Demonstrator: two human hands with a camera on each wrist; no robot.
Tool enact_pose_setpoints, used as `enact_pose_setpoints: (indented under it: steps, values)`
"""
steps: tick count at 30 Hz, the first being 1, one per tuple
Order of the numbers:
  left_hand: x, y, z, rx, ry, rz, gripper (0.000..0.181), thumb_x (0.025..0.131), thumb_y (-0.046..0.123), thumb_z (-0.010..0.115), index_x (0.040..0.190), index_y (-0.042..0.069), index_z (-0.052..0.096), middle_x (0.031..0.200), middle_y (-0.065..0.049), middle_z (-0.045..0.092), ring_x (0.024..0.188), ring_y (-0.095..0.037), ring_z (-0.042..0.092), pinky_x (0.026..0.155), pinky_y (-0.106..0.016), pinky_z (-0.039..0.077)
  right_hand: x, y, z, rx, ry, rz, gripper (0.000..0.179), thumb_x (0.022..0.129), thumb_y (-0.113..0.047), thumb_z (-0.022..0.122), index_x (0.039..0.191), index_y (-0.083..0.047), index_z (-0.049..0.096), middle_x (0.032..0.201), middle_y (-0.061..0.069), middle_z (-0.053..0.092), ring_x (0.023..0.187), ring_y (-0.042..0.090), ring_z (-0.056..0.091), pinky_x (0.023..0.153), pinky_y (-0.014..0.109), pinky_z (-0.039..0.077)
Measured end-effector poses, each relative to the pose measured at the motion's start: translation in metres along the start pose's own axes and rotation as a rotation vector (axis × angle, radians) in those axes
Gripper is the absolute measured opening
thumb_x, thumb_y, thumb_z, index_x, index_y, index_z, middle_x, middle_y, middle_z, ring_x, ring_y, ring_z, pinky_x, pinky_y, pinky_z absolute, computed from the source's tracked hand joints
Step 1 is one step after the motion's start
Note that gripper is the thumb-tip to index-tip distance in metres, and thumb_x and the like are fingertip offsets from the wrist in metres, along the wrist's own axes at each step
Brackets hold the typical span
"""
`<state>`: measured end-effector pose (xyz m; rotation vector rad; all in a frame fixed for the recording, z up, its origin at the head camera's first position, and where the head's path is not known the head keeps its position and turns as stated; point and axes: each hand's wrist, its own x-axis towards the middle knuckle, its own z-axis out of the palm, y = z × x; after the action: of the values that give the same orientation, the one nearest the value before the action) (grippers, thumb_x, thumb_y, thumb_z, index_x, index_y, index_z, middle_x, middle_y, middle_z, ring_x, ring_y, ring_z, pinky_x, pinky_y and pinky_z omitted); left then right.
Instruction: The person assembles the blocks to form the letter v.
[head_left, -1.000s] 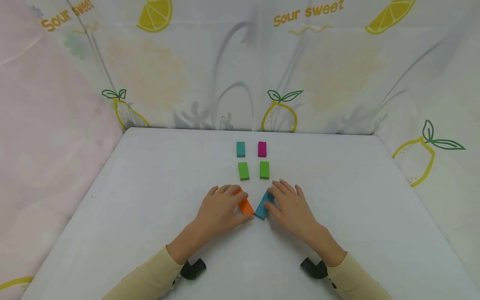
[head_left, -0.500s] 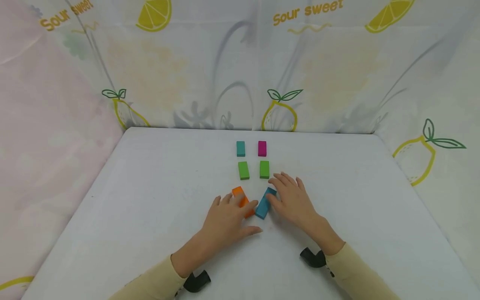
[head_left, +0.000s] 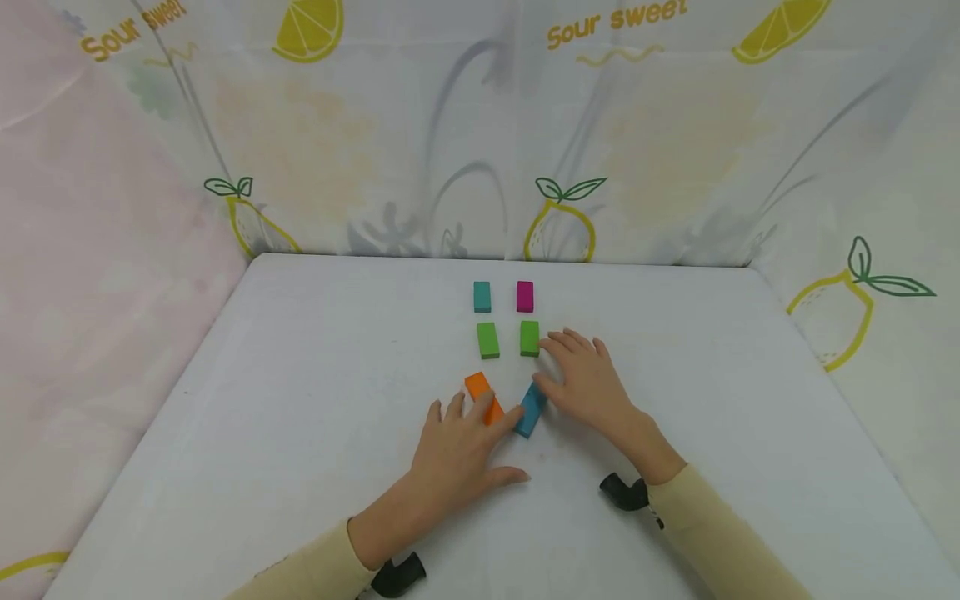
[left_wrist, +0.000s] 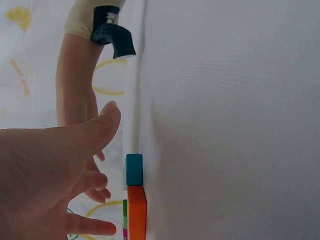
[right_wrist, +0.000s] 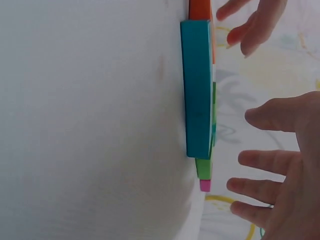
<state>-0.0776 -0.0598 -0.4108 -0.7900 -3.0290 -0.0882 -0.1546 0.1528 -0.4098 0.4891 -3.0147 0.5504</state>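
Observation:
An orange block point(head_left: 477, 384) and a blue block point(head_left: 531, 413) lie on the white table, slanting toward each other at their near ends. My left hand point(head_left: 454, 454) hovers over the orange one with fingers spread and thumb out, partly covering it in the head view. Its index fingertip overlaps the blue block's near end there. To the right, my right hand point(head_left: 588, 383) is held above the table, its thumb over the blue block's far end. The right wrist view shows a gap between those fingers and the blue block point(right_wrist: 197, 90). Both hands hold nothing.
Behind the pair stand two green blocks point(head_left: 488, 341), left and right, the right one close to my right fingertips. Farther back are a teal block point(head_left: 482, 297) and a magenta block point(head_left: 525, 297). A printed cloth point(head_left: 420, 125) hangs behind the table point(head_left: 300, 400).
My left hand has let go of the orange block and drawn back toward me, fingers spreading. The right hand has come off the blue block and shifted forward. The blocks stay nearly in place.

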Motion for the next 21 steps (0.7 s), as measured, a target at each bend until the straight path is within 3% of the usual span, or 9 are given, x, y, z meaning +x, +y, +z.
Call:
enact_pose_setpoints:
  steps: [21]
  values:
    - [-0.005, 0.006, 0.005, 0.015, -0.069, -0.015, 0.079, 0.077, 0.082, 0.056, 0.144, 0.042, 0.048, 0.149, -0.007, 0.049, 0.128, -0.043, 0.052, 0.097, -0.066, 0.042, 0.017, 0.012, 0.001, 0.028, -0.017, 0.017, 0.051, 0.094, -0.037, 0.060, 0.137, -0.011, 0.057, 0.147, 0.016, 0.052, 0.144, 0.039, 0.038, 0.114, 0.071, 0.023]
